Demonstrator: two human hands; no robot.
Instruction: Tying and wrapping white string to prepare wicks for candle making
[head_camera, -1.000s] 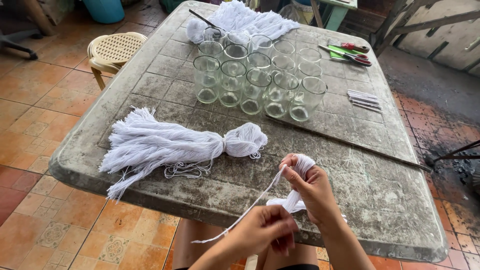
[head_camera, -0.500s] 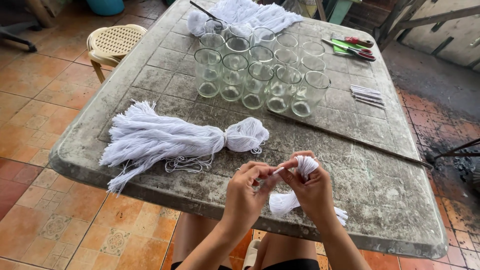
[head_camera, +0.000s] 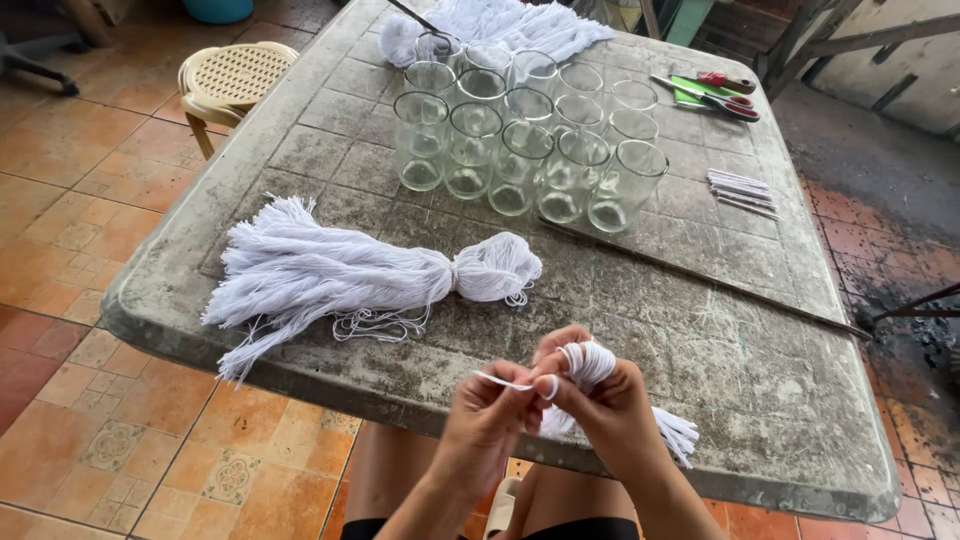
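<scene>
Left fingers: the left hand (head_camera: 492, 418) pinches a single white strand (head_camera: 500, 381) between thumb and fingertips; the strand's loose end pokes out to the left of the pinch.
Right fingers: the right hand (head_camera: 603, 400) is closed around a small bundle of white string (head_camera: 588, 362), with loops of it wound over the fingertips.
Bundle tail: the rest of the small bundle hangs below the right hand, and its frayed end (head_camera: 677, 434) fans out on the right against the table's near edge.
Hands together: the two hands touch at the fingertips, at the near edge of the table, above the person's knees.
Large tassel: a thick bundle of white string (head_camera: 350, 275) lies on the table to the far left of the hands, tied near its right end, its cut ends spread toward the left.
Glasses: a cluster of clear drinking glasses (head_camera: 525, 140) stands upright further off, past the tassel, packed side by side.
Far string: another heap of white string (head_camera: 500, 25) lies at the far edge, behind the glasses.
Scissors: red-handled scissors (head_camera: 715, 95) lie on a green card at the far right.
Cut pieces: short white lengths (head_camera: 740, 190) lie side by side, right of the glasses.
Rod: a thin dark rod (head_camera: 700, 280) runs slantwise across the table's right half.
Table: a worn grey table (head_camera: 760, 380) carries it all.
Stool: a cream plastic stool (head_camera: 230, 80) stands on the tiled floor, far left.
</scene>
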